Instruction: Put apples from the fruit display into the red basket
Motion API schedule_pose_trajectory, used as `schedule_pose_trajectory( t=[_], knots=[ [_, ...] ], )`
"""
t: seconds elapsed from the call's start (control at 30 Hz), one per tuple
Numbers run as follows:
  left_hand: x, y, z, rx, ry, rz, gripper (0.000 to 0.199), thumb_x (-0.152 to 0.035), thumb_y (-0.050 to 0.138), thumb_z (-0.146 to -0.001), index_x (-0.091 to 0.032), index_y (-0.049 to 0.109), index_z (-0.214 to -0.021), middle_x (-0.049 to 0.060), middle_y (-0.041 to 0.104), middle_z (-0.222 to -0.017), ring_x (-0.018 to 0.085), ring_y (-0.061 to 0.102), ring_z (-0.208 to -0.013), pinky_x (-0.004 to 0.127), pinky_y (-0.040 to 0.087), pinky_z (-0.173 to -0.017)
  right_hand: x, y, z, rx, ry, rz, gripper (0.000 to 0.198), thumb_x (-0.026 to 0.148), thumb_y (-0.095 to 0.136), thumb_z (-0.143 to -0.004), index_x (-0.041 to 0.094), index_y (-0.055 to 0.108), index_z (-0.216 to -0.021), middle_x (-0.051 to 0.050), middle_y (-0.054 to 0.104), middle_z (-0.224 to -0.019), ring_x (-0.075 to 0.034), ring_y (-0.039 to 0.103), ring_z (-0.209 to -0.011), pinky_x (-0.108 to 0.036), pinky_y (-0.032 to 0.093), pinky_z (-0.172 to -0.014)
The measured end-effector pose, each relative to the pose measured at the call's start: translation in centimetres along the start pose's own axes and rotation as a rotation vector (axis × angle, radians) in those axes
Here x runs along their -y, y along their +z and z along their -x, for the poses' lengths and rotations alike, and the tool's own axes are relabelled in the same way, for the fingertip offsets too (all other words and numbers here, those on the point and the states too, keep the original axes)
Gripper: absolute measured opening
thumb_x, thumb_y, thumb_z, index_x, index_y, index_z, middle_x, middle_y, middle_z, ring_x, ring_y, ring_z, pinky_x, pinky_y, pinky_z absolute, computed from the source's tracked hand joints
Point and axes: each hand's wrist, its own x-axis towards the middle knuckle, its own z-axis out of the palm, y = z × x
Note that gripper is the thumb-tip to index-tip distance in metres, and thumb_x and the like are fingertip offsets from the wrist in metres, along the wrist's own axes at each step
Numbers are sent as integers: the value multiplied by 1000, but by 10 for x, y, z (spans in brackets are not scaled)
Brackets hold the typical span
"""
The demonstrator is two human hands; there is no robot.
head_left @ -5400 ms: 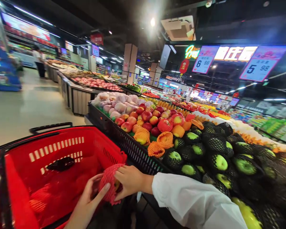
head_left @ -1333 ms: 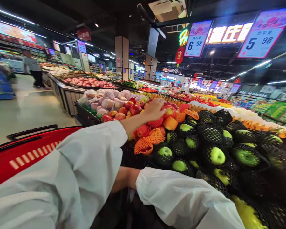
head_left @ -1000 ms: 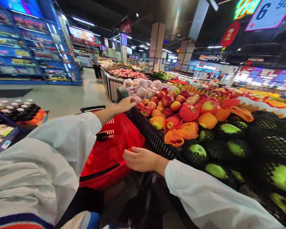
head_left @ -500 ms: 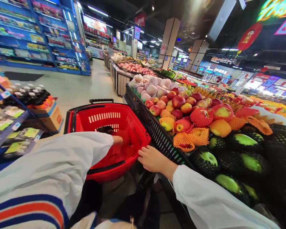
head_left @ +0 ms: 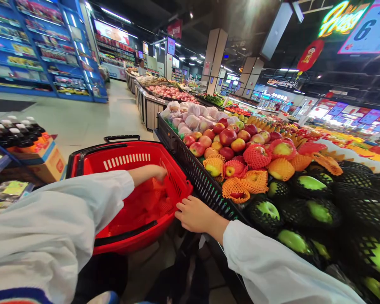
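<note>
A red shopping basket (head_left: 139,240) with black rim trim stands in front of me. My left hand (head_left: 155,172) is inside it, near the right wall, with fingers curled downward. Red foam fruit netting (head_left: 160,202) lies just below those fingertips. What the fingers hold, if anything, I cannot make out. My right hand (head_left: 193,214) is closed over the basket's near right corner. Beside that hand runs the black slatted edge (head_left: 202,185) of the fruit display. Part of the basket's inside is hidden by my left forearm.
Apples (head_left: 228,137), fruit in orange foam nets (head_left: 237,190) and green fruit in black nets (head_left: 267,210) fill the display on the right. Bottles in a carton (head_left: 50,158) stand at left. Floor (head_left: 114,114) runs ahead beside blue shelves (head_left: 41,55).
My left hand has risen inside the basket and moved toward its right wall. A black item seen there before is no longer visible. My right hand stays on the corner; the view has turned right.
</note>
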Motion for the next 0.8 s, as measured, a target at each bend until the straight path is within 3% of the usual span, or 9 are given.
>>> schedule_pose_trajectory(
  t=[0.1,0.2,0.3,0.43,0.53,0.63,0.7,0.8],
  knots=[
    [2,-38,2,-14,-9,-66,13,-14,73,-78,-15,62,-72,-1,60,-63,15,51,-60,27,35,-59,-1,-6,1,-102,20,52,22,28,52,-103,14,68,-107,-12,68,-112,-27,62,-105,-42,48,-94],
    [-10,-61,24,-128,159,-36,5,-18,65,-83,-15,64,-86,2,67,-79,16,58,-71,26,39,-66,-1,-11,2,-342,27,150,27,29,52,-103,12,65,-120,-17,62,-138,-30,55,-129,-44,46,-106],
    [-31,-63,52,-170,365,83,16,-22,63,-87,-13,69,-98,6,73,-96,19,66,-87,26,46,-79,0,-9,1,-601,89,274,44,30,51,-102,10,57,-141,-17,48,-159,-31,39,-148,-44,40,-115],
    [-56,-55,82,-125,475,168,29,-10,48,-91,-13,72,-108,8,76,-108,19,69,-100,26,47,-92,-2,0,-2,-769,272,342,47,25,47,-103,7,55,-146,-16,57,-152,-28,46,-144,-40,43,-113],
    [-66,-54,95,-215,445,198,29,-9,47,-95,-14,69,-112,6,76,-107,19,70,-97,25,47,-89,-4,3,-4,-795,319,331,36,18,46,-105,11,61,-137,-14,69,-133,-25,61,-126,-39,49,-105],
    [-69,-58,101,-270,412,245,25,-12,54,-94,-18,67,-114,2,76,-103,16,69,-88,22,46,-81,-5,0,-4,-685,421,234,33,17,46,-106,11,61,-134,-15,73,-118,-23,66,-109,-37,53,-96],
    [-68,-59,100,-244,396,241,22,-11,58,-91,-18,69,-108,1,75,-99,16,68,-84,22,46,-79,-5,-4,-4,-573,501,157,28,21,49,-106,11,64,-128,-15,72,-110,-24,66,-105,-39,54,-96],
    [-62,-53,93,-148,407,236,23,-4,59,-84,-17,72,-99,1,76,-94,16,69,-85,21,46,-79,-6,-6,-4,-506,495,144,21,20,53,-104,12,67,-118,-17,70,-116,-26,63,-116,-41,51,-103]
  ],
)
